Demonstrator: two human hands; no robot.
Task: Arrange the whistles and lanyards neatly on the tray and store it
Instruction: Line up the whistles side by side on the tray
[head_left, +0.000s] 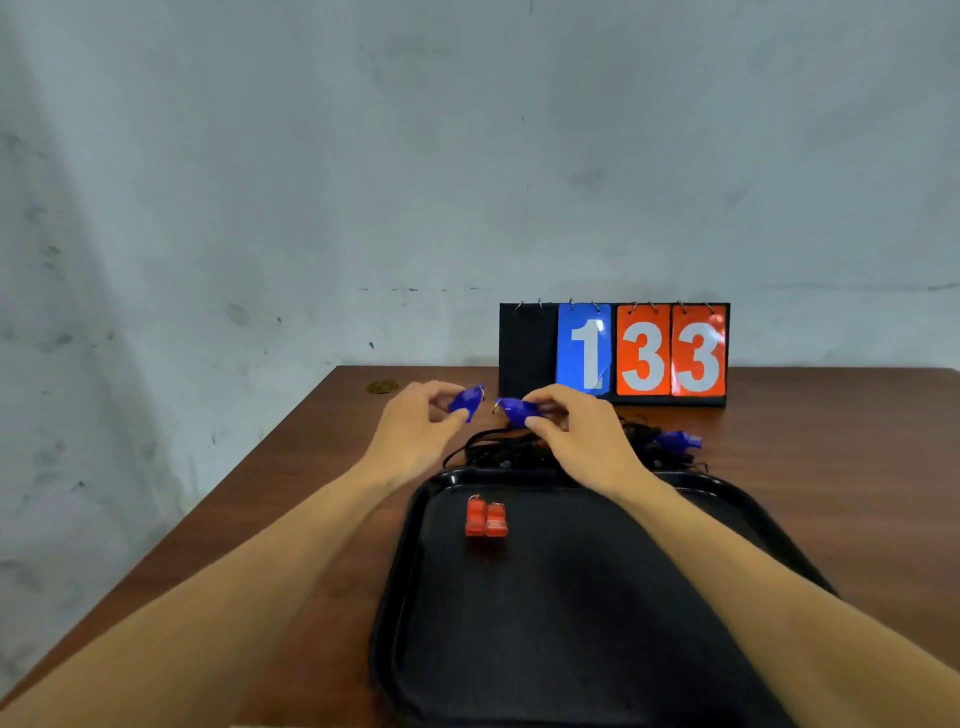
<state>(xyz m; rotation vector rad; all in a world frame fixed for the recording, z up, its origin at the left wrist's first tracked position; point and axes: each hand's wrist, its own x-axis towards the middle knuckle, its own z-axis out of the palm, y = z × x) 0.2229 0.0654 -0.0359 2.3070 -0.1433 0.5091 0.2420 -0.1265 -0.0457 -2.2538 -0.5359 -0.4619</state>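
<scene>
Looking across the wooden table (322, 467) from left to right, I first see a small round gold-coloured disc (382, 386) lying near its far left corner. Next comes my left hand (415, 431), raised over the table beyond the tray, its fingertips pinched on a blue whistle (466, 401) with a small metal ring at its top. Just beside it, not touching, my right hand (582, 436) pinches a second blue whistle (514, 409), whose ring points toward the first. Below both hands a tangle of black lanyards (498, 449) lies on the table against the far rim of the black tray (571, 623). On the tray, in its far left part, two red whistles (485, 517) sit side by side, touching; the rest of the tray surface I can see is bare. Further right, a third blue whistle (678, 440) rests in the lanyard heap, just past the tray's far right corner. Behind it, a flip scoreboard (614, 353) stands at the table's back edge showing a blue 1 and a red 33.
</scene>
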